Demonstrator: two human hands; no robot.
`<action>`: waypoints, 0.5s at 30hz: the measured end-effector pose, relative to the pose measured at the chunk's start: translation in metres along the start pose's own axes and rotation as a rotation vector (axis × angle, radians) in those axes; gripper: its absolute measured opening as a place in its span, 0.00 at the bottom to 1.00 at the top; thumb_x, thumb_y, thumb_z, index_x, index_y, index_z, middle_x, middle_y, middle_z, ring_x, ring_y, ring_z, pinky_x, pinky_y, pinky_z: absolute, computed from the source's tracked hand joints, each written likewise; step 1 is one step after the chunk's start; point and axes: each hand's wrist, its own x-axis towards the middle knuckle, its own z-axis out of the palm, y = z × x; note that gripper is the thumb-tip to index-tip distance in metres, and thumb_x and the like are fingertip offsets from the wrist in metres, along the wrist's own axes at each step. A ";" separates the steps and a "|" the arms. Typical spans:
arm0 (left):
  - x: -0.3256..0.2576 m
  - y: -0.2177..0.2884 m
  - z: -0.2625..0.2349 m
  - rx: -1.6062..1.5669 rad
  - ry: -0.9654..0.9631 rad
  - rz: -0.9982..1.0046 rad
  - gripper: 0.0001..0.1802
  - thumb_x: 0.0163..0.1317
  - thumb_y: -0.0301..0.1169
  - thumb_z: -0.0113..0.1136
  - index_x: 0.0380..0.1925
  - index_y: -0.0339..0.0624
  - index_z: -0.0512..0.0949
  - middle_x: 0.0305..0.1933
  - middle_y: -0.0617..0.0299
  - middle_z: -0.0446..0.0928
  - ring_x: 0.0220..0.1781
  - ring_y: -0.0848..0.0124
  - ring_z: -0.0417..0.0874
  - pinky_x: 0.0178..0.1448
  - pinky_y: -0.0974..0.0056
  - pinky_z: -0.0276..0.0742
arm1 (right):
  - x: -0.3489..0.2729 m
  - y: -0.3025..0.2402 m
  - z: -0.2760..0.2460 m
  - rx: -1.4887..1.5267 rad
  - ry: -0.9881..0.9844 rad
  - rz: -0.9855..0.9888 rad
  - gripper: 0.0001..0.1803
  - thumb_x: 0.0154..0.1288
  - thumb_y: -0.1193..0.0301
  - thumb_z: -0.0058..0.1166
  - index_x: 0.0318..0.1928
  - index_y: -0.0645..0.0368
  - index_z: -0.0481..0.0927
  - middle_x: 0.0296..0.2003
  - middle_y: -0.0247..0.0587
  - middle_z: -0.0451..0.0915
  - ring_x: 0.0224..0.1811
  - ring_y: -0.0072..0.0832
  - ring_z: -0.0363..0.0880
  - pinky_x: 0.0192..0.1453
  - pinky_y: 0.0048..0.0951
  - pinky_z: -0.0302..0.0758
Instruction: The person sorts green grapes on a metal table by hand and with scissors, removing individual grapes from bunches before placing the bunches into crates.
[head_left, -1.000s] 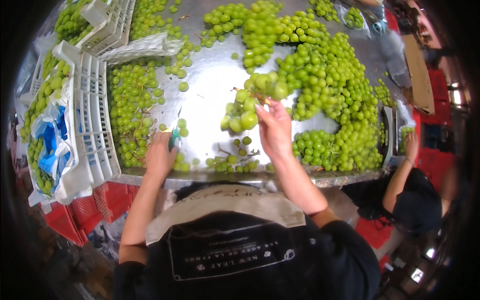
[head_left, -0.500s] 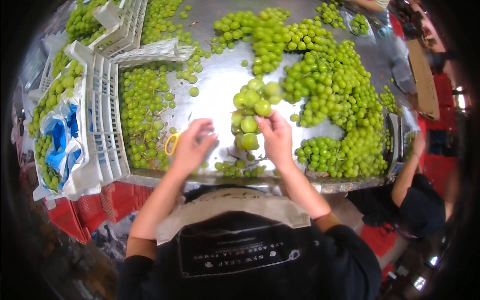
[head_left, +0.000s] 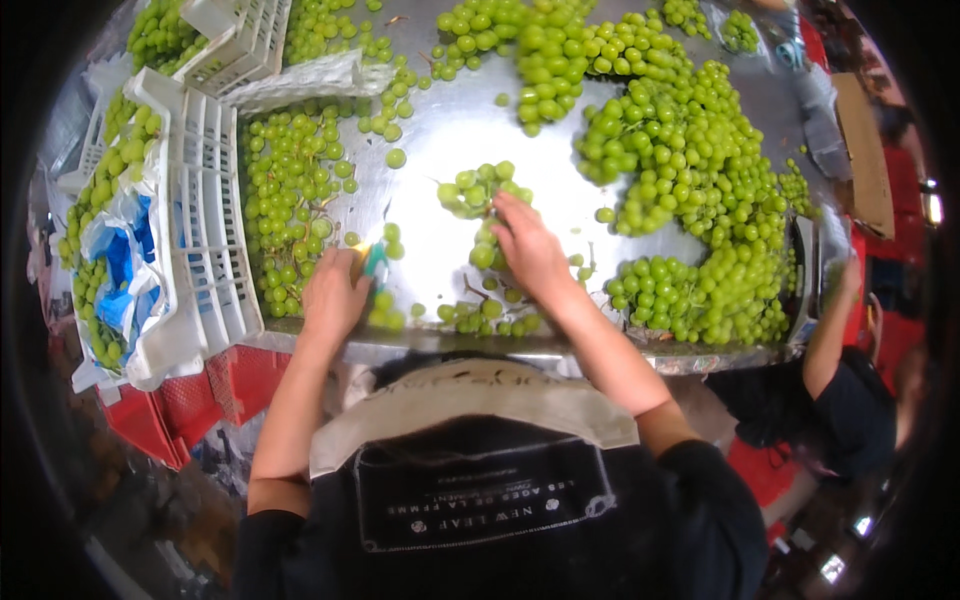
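My right hand [head_left: 530, 245] is closed on the top of a small bunch of green grapes [head_left: 482, 192] over the middle of the metal table. My left hand [head_left: 336, 292] is at the table's near left, its fingers closed around a pair of scissors [head_left: 372, 258] with yellow and teal parts. The fingers partly cover the scissors. Short stems with loose green grapes [head_left: 488, 312] lie near the front edge, between my hands.
Many grape bunches [head_left: 690, 190] are heaped on the right of the steel table [head_left: 430, 130]. Loose grapes [head_left: 285, 205] spread along the left, beside white plastic crates [head_left: 205, 230]. A red crate [head_left: 170, 415] stands below. Another person's arm [head_left: 835, 320] is at the right.
My right hand has lowered the bunch and shifted slightly left. My left hand has moved left and closed around the scissors.
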 end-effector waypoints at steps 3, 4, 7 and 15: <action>-0.010 -0.007 0.006 0.066 -0.033 -0.030 0.19 0.47 0.27 0.63 0.41 0.41 0.72 0.41 0.51 0.71 0.45 0.50 0.74 0.45 0.53 0.72 | -0.001 0.000 -0.019 0.036 -0.038 0.079 0.15 0.55 0.77 0.54 0.44 0.66 0.75 0.44 0.50 0.76 0.48 0.46 0.74 0.51 0.37 0.73; -0.010 -0.011 0.010 0.073 -0.032 -0.039 0.20 0.47 0.27 0.63 0.42 0.41 0.71 0.42 0.51 0.71 0.45 0.50 0.74 0.45 0.53 0.72 | -0.002 -0.007 -0.032 -0.006 -0.046 0.100 0.15 0.54 0.77 0.55 0.44 0.65 0.75 0.45 0.49 0.76 0.49 0.45 0.74 0.51 0.36 0.73; -0.007 -0.016 0.021 0.070 0.059 0.008 0.22 0.47 0.27 0.63 0.45 0.41 0.71 0.42 0.50 0.73 0.44 0.51 0.75 0.44 0.53 0.73 | -0.014 -0.010 -0.044 -0.044 -0.117 0.171 0.19 0.52 0.76 0.58 0.47 0.61 0.75 0.46 0.46 0.74 0.49 0.43 0.73 0.52 0.34 0.72; 0.008 -0.013 0.004 -0.063 -0.004 -0.125 0.25 0.48 0.29 0.63 0.49 0.41 0.70 0.34 0.50 0.78 0.38 0.51 0.79 0.42 0.53 0.74 | -0.016 -0.034 -0.025 -0.161 -0.236 0.149 0.33 0.48 0.65 0.65 0.56 0.58 0.68 0.57 0.47 0.65 0.59 0.47 0.62 0.62 0.42 0.61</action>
